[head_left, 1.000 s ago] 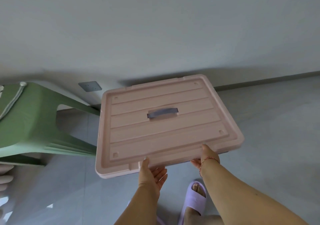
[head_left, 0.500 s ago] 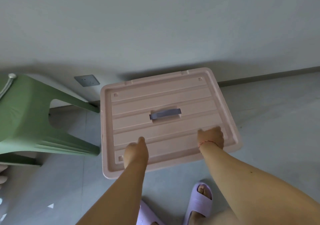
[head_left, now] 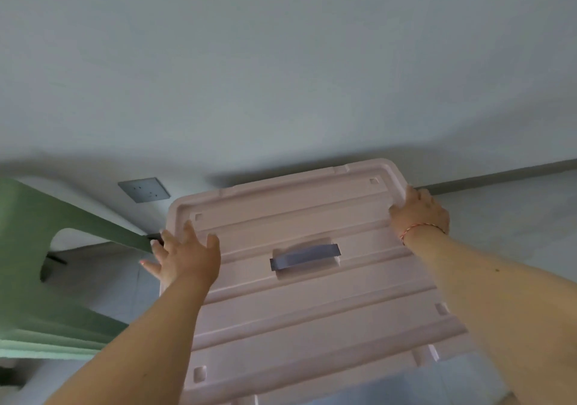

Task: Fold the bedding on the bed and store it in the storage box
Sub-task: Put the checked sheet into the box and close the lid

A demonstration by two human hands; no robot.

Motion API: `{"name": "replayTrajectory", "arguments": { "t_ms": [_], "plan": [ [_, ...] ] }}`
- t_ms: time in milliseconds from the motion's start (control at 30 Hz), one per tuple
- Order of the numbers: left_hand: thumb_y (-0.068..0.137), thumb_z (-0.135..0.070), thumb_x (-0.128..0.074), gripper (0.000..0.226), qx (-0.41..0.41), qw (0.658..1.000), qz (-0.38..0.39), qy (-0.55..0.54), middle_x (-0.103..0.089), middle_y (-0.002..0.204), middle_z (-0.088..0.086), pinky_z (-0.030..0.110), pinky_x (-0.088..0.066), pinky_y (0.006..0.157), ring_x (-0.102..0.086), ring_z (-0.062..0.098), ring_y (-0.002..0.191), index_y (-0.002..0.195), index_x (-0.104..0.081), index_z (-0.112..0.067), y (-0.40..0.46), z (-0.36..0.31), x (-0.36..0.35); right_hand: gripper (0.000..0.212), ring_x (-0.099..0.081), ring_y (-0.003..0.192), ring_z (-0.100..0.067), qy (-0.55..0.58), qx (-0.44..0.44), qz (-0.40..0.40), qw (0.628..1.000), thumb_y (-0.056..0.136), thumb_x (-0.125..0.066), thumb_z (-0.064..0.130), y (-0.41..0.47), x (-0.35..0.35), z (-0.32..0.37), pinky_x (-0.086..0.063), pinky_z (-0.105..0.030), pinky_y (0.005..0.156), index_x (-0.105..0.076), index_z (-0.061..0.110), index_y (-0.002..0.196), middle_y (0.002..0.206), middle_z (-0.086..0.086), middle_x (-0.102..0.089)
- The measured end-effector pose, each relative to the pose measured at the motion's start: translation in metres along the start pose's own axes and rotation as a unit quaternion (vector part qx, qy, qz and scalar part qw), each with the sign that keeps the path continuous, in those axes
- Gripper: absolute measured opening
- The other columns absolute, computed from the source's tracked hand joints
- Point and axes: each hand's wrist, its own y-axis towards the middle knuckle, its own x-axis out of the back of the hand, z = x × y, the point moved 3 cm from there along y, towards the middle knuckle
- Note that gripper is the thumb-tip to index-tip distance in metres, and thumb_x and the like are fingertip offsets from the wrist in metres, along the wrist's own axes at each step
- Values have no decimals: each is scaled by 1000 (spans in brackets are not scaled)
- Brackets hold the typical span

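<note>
**Q:** Head view: where is the task's thing, and how are your hands set on it?

**A:** The pink storage-box lid fills the lower centre, lying on the storage box, of which only a pale translucent strip shows beneath the near edge. Your left hand lies flat near the lid's far left corner, fingers spread and straight, gripping nothing. Your right hand curls its fingers over the far right corner rim. A green stool stands just left of the box; a wall socket sits behind it. No bedding is in view.

**Q:** How will the lid handle?

**A:** Judge it stiff, light moulded plastic: ribbed, smooth, likely slippery under a flat palm. It should flex little but may tilt if you lift one corner alone.

**Q:** Where should you take hold?

**A:** At opposite rims with both hands, or by the grey centre handle, which neither hand touches.
</note>
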Motion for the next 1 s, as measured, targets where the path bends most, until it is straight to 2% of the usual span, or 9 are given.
{"name": "replayTrajectory", "arguments": {
  "t_ms": [100, 267, 400, 500, 567, 633, 767, 867, 1000],
  "plan": [
    [94, -59, -18, 64, 3, 1000, -8, -4, -4, 162, 9, 62, -5, 116, -6, 37, 147, 152, -12, -33, 24, -4, -11, 62, -34, 133, -32, 22, -6, 14, 1000, 95, -31, 47, 25, -20, -3, -31, -45, 106, -16, 21, 149, 148, -11, -31],
    [88, -68, -15, 68, 1, 997, -71, 11, -9, 159, 2, 53, -35, 101, -25, 39, 133, 149, -18, -36, 37, -7, -31, 61, -39, 129, -35, 69, -23, 7, 997, 95, -19, 52, 38, -51, -15, -36, -48, 101, 2, 37, 150, 151, -5, -25],
    [90, -67, -13, 68, -11, 997, -82, -5, -11, 159, 1, 50, -36, 99, -29, 37, 130, 149, -19, -35, 35, -7, -31, 55, -44, 126, -36, 79, -33, 6, 996, 97, -15, 48, 36, -50, -20, -37, -47, 99, 2, 41, 149, 149, -8, -31],
    [95, -60, -16, 70, -21, 995, -89, -29, -9, 161, 4, 49, -37, 101, -30, 36, 134, 153, -10, -23, 28, 1, -28, 51, -47, 123, -37, 98, -76, 8, 992, 99, -17, 44, 31, -49, -33, -38, -46, 97, -14, 34, 149, 140, -15, -44],
    [97, -56, -22, 74, -10, 995, -85, -57, -11, 161, 10, 49, -39, 102, -31, 37, 136, 154, -5, -11, 25, 9, -26, 47, -52, 116, -37, 121, -99, 7, 988, 98, -23, 46, 32, -52, -41, -40, -44, 92, -35, 25, 138, 128, -17, -53],
    [97, -56, -29, 79, 4, 993, -73, -92, -21, 157, 17, 49, -40, 101, -35, 39, 135, 152, -8, -3, 25, 16, -24, 51, -54, 111, -37, 142, -102, 18, 984, 95, -27, 52, 36, -54, -46, -43, -42, 91, -44, 17, 126, 123, -19, -55],
    [91, -63, -41, 79, 29, 986, -21, -164, -51, 132, 24, 46, -46, 90, -53, 42, 116, 136, -33, 2, 36, 29, -24, 63, -54, 114, -38, 192, -100, 54, 975, 93, -40, 55, 46, -51, -47, -41, -37, 91, -50, 3, 127, 128, -24, -53],
    [87, -68, -46, 85, 45, 979, 12, -197, -53, 131, 21, 42, -44, 87, -54, 40, 116, 138, -32, -1, 38, 37, -21, 75, -47, 125, -38, 186, -115, 83, 972, 92, -41, 58, 51, -52, -46, -37, -37, 98, -46, -2, 135, 138, -25, -46],
    [76, -79, -49, 92, 56, 969, 34, -239, -55, 129, 16, 41, -44, 91, -54, 39, 115, 137, -36, -11, 44, 46, -23, 82, -44, 128, -38, 167, -148, 58, 973, 86, -40, 68, 51, -53, -45, -32, -41, 105, -45, 4, 137, 141, -22, -44]
  ]
}}
